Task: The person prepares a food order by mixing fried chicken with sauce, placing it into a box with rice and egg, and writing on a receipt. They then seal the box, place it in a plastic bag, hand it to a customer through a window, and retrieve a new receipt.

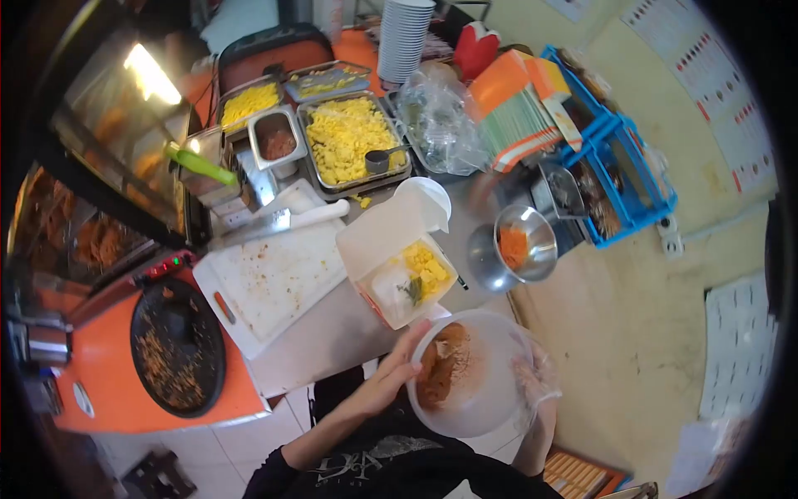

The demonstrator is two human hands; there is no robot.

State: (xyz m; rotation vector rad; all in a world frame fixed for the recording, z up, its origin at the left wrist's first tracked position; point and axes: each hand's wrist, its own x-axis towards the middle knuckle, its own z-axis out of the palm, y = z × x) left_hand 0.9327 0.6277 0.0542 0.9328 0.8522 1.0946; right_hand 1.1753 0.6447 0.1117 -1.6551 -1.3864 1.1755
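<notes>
A translucent white plastic bowl [485, 399] is held tilted in front of my body, its inside facing me. Inside lies a brown-orange seasoned piece of food [440, 370], with reddish powder smeared on the wall beside it. My left hand [391, 374] is closed on the bowl's left rim. My right hand [539, 378], in a clear plastic glove, grips the right side; some of its fingers are hard to make out. Just beyond the bowl stands an opened takeaway box [366, 237] with rice, yellow pieces and a bit of green in it.
A white cutting board [258, 287] with a knife [287, 220] is at left, near a black round pan [179, 349]. Behind are a tray of yellow food [345, 133] and stacked cups [405, 41]. Metal bowls [544, 249] and a blue crate [636, 200] stand right.
</notes>
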